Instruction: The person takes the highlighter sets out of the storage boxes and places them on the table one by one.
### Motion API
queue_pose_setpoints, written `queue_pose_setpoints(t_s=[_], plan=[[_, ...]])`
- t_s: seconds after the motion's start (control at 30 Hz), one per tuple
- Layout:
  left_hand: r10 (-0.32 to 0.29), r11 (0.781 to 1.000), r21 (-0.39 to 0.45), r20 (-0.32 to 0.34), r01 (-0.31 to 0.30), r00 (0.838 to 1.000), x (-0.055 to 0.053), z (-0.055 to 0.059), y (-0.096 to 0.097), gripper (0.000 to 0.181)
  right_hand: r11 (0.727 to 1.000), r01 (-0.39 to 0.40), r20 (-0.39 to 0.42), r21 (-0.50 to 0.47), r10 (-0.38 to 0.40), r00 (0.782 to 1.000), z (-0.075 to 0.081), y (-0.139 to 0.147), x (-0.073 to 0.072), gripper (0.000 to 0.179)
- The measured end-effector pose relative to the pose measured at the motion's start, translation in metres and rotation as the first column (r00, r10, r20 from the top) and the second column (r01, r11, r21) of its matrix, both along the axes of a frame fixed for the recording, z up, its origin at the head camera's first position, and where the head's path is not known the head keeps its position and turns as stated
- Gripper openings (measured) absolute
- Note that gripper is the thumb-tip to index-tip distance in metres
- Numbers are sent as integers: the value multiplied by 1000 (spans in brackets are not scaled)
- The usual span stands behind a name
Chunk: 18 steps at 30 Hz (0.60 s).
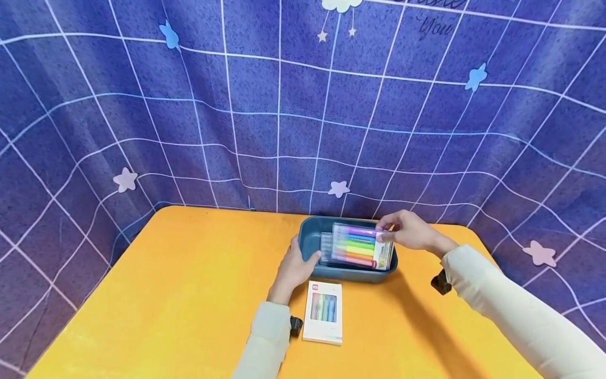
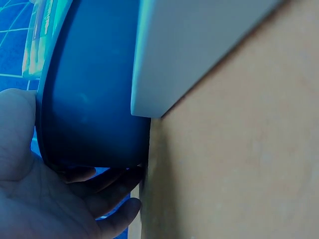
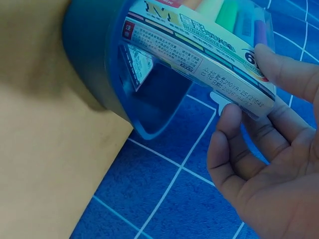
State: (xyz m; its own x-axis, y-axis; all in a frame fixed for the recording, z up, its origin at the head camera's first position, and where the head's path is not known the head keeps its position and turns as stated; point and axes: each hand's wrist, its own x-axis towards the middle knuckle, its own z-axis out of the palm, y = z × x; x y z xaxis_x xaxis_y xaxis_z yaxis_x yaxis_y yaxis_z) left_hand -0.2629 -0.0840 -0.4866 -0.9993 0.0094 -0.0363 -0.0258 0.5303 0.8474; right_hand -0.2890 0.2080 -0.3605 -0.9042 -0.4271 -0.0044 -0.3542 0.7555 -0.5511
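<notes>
Holds one end of a clear marker pack (image 1: 354, 245) in the right hand (image 1: 411, 230), with the thumb on one face and fingers behind. Has this pack over the right part of a dark blue bin (image 1: 362, 273); cannot tell if resting on anything. Grips the left end of the bin with the left hand (image 1: 293, 266), thumb at the rim, fingers against the outside.

Shows purple, blue, green, yellow, orange and pink-red through the plastic. Has a white label (image 3: 204, 47) at the held end, with a big gold "M", a black "6", Chinese words and a little red tag. Has a row of printed numbers on the edge, too blurry to read for sure.

Has another clear pack (image 1: 325, 247) inside the bin, partly under the held pack. Has a white box (image 1: 326, 332) flat on the yellow table (image 1: 189, 284), just in front of the bin, with pale markers in its window and a red mark too small to read. Says "You" up high on the blue curtain (image 1: 303, 137) behind.
</notes>
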Motion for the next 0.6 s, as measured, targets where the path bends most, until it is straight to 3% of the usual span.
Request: queue_pose_setpoints(t_s=[0.6], plan=[[-5,1000,-9,-1,5,1000,0,2,-1,87,999,49,-80,-16,-50,996,8,0,2,7]])
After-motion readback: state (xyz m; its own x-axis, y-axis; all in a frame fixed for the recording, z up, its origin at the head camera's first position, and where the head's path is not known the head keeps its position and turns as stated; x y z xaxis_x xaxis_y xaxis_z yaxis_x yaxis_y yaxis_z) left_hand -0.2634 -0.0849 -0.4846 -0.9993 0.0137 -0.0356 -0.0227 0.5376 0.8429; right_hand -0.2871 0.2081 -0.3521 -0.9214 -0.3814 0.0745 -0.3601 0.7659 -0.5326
